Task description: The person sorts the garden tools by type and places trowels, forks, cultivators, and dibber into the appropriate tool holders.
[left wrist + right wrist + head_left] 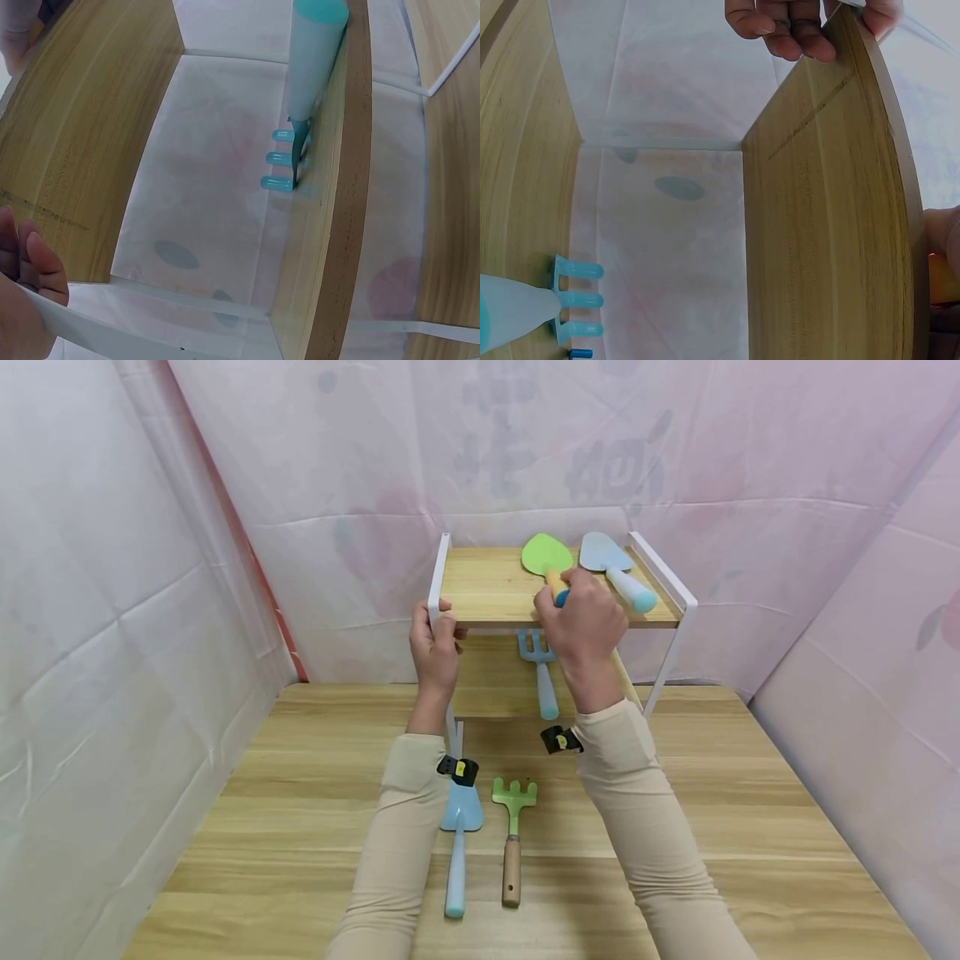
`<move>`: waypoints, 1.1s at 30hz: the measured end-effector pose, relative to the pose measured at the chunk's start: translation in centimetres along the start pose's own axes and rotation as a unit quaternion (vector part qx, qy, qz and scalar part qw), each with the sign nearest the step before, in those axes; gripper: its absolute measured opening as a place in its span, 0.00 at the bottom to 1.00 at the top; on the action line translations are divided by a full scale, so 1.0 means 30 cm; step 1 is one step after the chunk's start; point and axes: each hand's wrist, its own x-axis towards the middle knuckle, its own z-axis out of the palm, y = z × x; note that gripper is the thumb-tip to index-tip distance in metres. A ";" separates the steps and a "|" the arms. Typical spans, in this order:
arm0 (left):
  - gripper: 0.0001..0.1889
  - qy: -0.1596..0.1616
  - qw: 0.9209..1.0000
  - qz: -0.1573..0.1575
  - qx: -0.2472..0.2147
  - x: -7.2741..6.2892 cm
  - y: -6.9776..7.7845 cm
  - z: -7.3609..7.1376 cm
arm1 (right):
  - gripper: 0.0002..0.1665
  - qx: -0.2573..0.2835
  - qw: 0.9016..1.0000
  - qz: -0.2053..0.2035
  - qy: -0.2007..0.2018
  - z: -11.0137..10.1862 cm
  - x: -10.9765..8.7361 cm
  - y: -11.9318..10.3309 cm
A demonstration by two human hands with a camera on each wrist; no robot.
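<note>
In the head view my left hand (437, 652) grips the white left frame of a two-tier wooden shelf (480, 585) at the front corner of its top board. From below, the right wrist view shows fingertips (821, 49) reaching under that board. My right hand (588, 622) holds the orange handle of a green trowel (546, 553), whose blade lies over the top board. Just right of it is a pale blue trowel (604, 552), handle toward me. On the lower board rests a blue hand fork (546, 681), its tines toward the back.
On the table (300, 793), in front of the shelf, lie a blue shovel (457, 860) and a green hand fork (512, 852) with a wooden handle. My left sleeve partly covers the shovel's blade. A pale cloth sheet (337, 485) hangs close behind the shelf.
</note>
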 end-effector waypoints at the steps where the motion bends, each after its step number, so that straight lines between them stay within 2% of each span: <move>1: 0.05 0.000 1.000 0.001 0.001 0.000 0.000 0.000 | 0.16 0.001 1.000 0.001 0.000 0.000 0.000 -0.001; 6: 0.05 0.004 1.000 -0.001 0.003 -0.001 0.001 0.002 | 0.16 0.013 1.000 0.001 -0.014 -0.012 -0.002 -0.002; 15: 0.05 -0.001 1.000 -0.007 -0.008 0.002 -0.002 0.008 | 0.25 0.043 0.993 0.031 -0.108 -0.130 -0.031 -0.019; 18: 0.04 -0.002 1.000 -0.018 -0.013 0.004 0.001 0.007 | 0.29 0.042 0.984 0.047 -0.168 -0.174 -0.038 -0.024; 23: 0.06 -0.008 1.000 -0.017 -0.018 0.007 -0.003 0.002 | 0.38 0.045 0.960 0.069 -0.268 -0.250 -0.057 -0.031; 29: 0.04 -0.005 1.000 -0.011 -0.018 0.008 -0.004 0.011 | 0.40 0.061 0.946 0.056 -0.312 -0.315 -0.086 -0.020; 33: 0.04 0.001 1.000 -0.006 -0.020 0.006 0.001 0.018 | 0.38 0.072 0.944 0.035 -0.320 -0.336 -0.114 0.001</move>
